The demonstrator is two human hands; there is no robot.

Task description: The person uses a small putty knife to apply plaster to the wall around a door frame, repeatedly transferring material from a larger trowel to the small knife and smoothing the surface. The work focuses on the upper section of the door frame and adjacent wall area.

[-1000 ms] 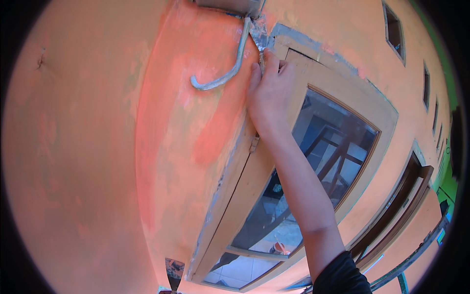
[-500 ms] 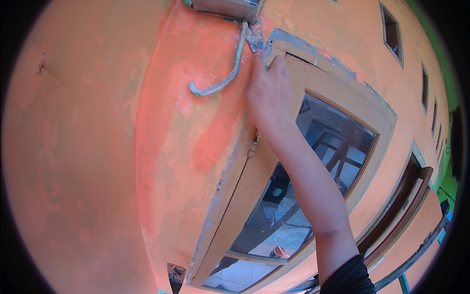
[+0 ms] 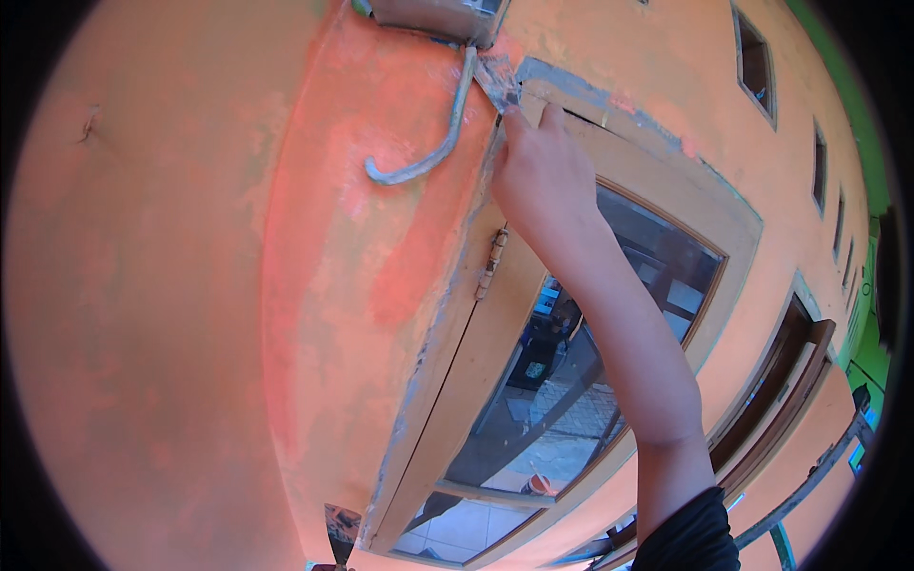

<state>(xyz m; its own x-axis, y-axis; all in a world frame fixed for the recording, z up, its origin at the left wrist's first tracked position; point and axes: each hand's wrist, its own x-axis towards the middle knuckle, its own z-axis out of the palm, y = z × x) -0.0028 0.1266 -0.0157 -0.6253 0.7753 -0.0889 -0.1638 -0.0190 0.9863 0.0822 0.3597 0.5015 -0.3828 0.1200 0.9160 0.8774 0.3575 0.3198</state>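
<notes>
My right hand (image 3: 545, 176) is raised to the upper corner of a door frame, fingers closed around a putty knife (image 3: 496, 84). Its blade lies against the orange wall (image 3: 333, 238), between a bent grey pipe (image 3: 447, 143) and the frame's corner. The fingers hide most of the handle. A second putty knife (image 3: 342, 529), its wide blade smeared and pointing up, shows at the lower edge. Whatever holds it is out of the picture, and my left hand cannot be seen.
A tan wooden door (image 3: 519, 247) with glass panes and a hinge (image 3: 491, 265) stands behind my arm. Above the pipe hangs a grey box-like fixture (image 3: 438, 17). Small wall openings (image 3: 755, 62) and a dark-framed window (image 3: 776, 381) lie to the right.
My right hand has shifted slightly right and down, and the putty knife's blade is now tilted, showing more of its face. The lower putty knife shows a little more of its handle end.
</notes>
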